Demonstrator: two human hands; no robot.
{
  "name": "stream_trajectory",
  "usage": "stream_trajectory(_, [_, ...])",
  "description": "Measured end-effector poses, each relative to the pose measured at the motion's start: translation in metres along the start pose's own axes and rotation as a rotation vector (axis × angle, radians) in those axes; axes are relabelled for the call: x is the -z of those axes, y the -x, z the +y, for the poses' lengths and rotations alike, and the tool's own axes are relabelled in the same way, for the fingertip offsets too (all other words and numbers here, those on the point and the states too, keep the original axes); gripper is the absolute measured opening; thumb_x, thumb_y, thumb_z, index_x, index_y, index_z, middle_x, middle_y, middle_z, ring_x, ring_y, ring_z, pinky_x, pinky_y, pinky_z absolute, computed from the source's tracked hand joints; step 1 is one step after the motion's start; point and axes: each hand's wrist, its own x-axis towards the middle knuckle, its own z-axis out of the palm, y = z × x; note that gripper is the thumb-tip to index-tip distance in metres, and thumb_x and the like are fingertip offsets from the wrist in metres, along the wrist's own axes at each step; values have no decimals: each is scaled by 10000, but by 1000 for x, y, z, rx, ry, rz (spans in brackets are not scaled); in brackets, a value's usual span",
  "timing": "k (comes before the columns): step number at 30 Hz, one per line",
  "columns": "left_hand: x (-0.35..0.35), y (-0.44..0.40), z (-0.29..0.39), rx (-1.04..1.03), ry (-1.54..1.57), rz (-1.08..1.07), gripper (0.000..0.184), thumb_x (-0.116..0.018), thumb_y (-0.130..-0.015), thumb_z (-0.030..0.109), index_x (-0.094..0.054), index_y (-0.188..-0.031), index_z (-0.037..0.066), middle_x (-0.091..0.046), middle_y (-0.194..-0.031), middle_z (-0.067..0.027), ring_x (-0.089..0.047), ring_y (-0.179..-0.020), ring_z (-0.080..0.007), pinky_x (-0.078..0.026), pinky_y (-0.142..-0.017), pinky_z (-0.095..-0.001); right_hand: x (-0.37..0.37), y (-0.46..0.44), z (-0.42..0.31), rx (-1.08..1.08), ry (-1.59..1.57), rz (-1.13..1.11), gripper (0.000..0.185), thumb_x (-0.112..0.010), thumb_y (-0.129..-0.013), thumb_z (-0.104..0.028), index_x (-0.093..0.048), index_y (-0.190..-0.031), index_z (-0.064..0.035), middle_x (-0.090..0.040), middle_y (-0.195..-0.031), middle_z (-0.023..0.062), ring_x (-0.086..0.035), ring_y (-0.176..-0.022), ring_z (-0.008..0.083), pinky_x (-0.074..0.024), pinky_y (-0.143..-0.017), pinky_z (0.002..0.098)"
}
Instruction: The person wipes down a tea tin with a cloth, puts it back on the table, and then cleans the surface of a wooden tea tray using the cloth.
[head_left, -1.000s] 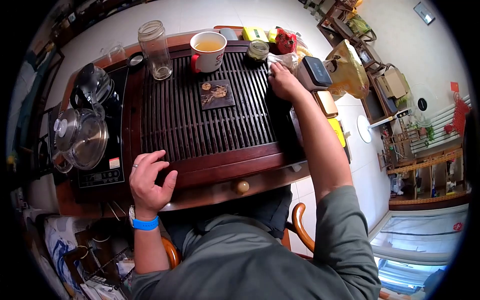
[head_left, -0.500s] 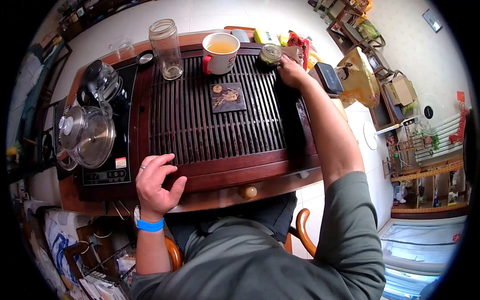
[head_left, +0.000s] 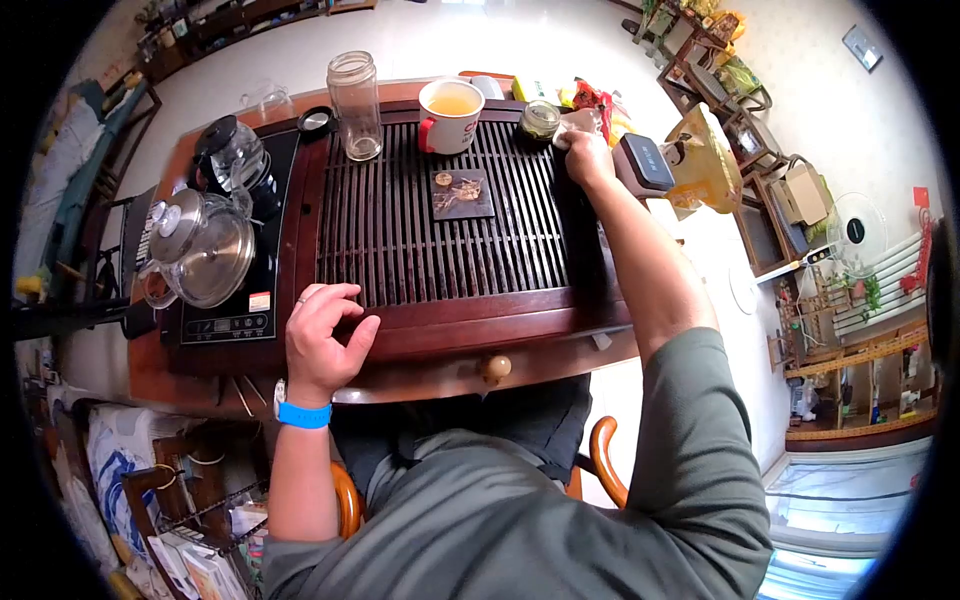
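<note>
My left hand (head_left: 327, 335) rests at the front edge of the slatted tea tray (head_left: 440, 325), fingers apart and empty. At the tray's far right, my right hand (head_left: 588, 155) is closed on a pale cloth (head_left: 577, 125), its fingertips partly hidden. Just left of it stands a small glass jar (head_left: 540, 122) with dark contents. A white mug with a red handle (head_left: 450, 128) holds a yellowish drink. Beside the mug is a tall, empty glass bottle (head_left: 356, 110). On the slats lies a square dark coaster (head_left: 462, 196).
Left of the tray, a glass kettle (head_left: 205, 255) and a glass pot (head_left: 232, 155) stand on a black hob (head_left: 262, 300). A black lid (head_left: 316, 122) lies by the bottle. At right are a dark box (head_left: 645, 165) and a golden bag (head_left: 705, 160).
The camera view has shifted, so the table appears moved rightward. My right hand has stayed around the cloth by the jar, with small movements. My left hand keeps its place at the tray's edge.
</note>
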Motion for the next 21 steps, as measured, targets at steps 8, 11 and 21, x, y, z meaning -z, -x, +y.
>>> stream_trajectory(8, [-1,1,4,-12,10,35,235,-777,-814,228,-675,-792,18,-718,-1009,-175,-657,-937,-359,-529,-833,-426,28,55,-7,-63,-4,-52,322,-539,-847,-40,-777,-1049,-121,-724,-1006,226,-701,-988,391,-550,-909,441])
stream_trajectory(11, [-1,3,3,-13,10,45,229,-784,-806,225,-682,-790,20,-718,-1011,-175,-658,-946,-361,-530,-842,-429,37,86,-4,20,-39,-18,240,-549,-861,-59,-748,-995,-74,-716,-992,237,-693,-977,410,-539,-905,496])
stream_trajectory(21, [1,3,4,-25,22,23,254,-746,-863,241,-673,-817,2,-714,-1034,-177,-654,-972,-364,-520,-863,-434,83,181,-28,-39,-152,-39,334,-501,-894,-34,-727,-1140,-31,-699,-1154,225,-661,-1115,382,-513,-985,446])
